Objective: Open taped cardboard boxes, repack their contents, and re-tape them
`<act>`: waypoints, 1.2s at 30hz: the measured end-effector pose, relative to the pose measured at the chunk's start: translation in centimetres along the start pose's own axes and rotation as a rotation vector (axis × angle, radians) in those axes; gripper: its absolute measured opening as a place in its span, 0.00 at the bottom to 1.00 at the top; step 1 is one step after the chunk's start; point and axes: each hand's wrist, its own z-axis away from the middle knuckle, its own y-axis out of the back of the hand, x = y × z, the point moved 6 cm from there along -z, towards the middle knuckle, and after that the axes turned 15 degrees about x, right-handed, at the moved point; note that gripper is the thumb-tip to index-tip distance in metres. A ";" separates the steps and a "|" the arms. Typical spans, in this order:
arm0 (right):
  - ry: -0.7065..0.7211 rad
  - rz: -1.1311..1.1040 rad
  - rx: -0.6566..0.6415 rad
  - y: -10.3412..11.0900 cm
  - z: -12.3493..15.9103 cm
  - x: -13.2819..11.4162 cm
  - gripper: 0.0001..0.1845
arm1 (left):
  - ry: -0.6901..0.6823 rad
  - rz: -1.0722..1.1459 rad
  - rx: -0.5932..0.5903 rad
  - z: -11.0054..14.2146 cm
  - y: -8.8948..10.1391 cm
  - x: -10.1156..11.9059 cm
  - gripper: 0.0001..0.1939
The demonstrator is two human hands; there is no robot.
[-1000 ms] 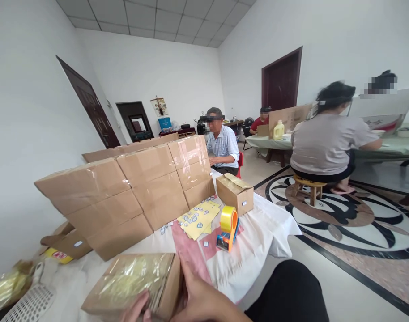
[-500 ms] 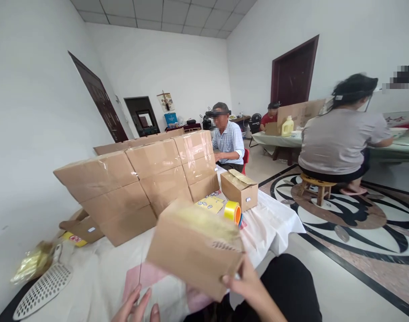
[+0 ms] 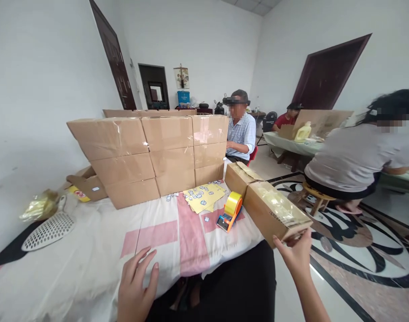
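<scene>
With thumb and fingers, my right hand grips the near end of a cardboard box, whose top is covered with shiny yellowish tape. The box lies at the right edge of the cloth-covered table, its far end against another cardboard box. Over the near edge of the table, my left hand is empty with its fingers spread. A tape dispenser with a yellow roll stands left of the held box. Beside it lie yellow sheets carrying small white labels.
A wall of stacked, taped cardboard boxes stands along the far side. A white perforated scoop-like piece, a yellow plastic bag and an opened carton lie at left. One person sits behind the boxes; others sit at right.
My right hand has carried the box from the middle of the table to the right edge, against the other box. My left hand remains empty. The view has turned slightly.
</scene>
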 end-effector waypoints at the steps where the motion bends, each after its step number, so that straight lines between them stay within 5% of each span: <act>1: 0.011 0.039 -0.012 -1.1 -0.1 -0.2 0.66 | 0.005 0.006 -0.005 0.1 0.0 -0.1 0.15; 7: -0.069 0.232 -0.053 -5.3 -2.2 -0.6 0.81 | 0.045 0.007 -0.020 0.9 0.7 -1.9 0.15; 12: 0.032 0.216 -0.066 -5.8 -3.1 0.1 0.81 | 0.171 0.017 -0.044 2.8 1.0 -4.4 0.12; 18: 0.069 0.216 -0.106 -6.0 -2.5 0.0 0.80 | 0.374 -0.002 -0.235 6.7 -1.0 -7.3 0.17; 28: -0.003 0.330 -0.121 -7.0 -0.9 -2.3 0.80 | 0.286 -0.261 -0.330 6.7 -3.2 -5.6 0.15; 36: -0.029 0.363 -0.170 -13.1 -2.3 -3.2 0.74 | 0.344 -0.230 -0.368 7.2 -3.3 -6.5 0.17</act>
